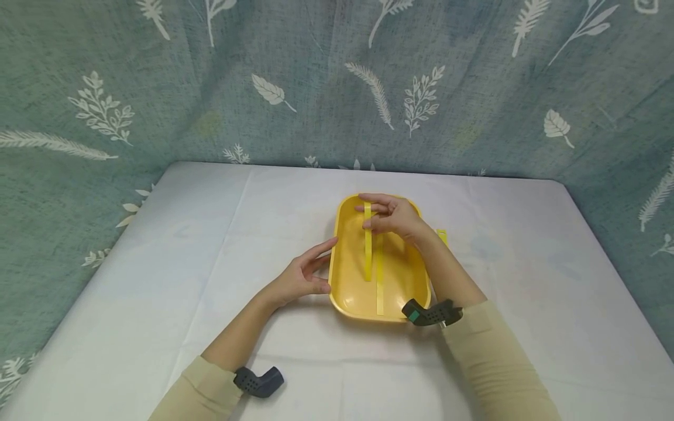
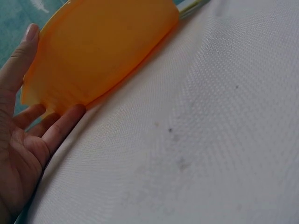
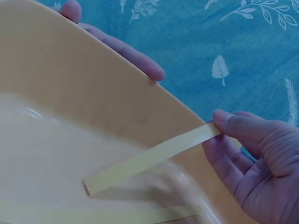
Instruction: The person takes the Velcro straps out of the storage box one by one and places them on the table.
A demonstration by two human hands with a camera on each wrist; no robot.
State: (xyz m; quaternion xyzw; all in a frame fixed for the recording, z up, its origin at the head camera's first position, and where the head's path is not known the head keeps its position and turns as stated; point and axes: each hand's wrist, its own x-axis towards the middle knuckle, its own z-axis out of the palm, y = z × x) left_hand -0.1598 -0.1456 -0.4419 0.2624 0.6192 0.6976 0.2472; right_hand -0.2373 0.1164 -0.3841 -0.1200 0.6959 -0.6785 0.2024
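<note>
A yellow plastic tray (image 1: 354, 299) with rounded corners lies on the table. From the left, my left hand (image 1: 301, 280) rests against its side, fingers spread and fairly straight; the left wrist view shows the fingertips on the outer wall (image 2: 107, 46). Over the far part of the tray, my right hand (image 1: 396, 220) pinches one end of a flat yellow strip (image 1: 368, 257) between thumb and fingers. The strip's free end points toward the near side, inside the tray's outline. A second yellow strip (image 1: 380, 292) lies lengthwise on the tray floor, its far part hidden below the right hand.
Another yellow piece (image 1: 442, 235) shows just right of the tray, partly behind the right forearm. A white cloth covers the table (image 1: 274, 222). Behind it hangs a blue-green curtain (image 1: 316, 88) with white leaf prints. Each wrist wears a dark camera (image 1: 259, 383).
</note>
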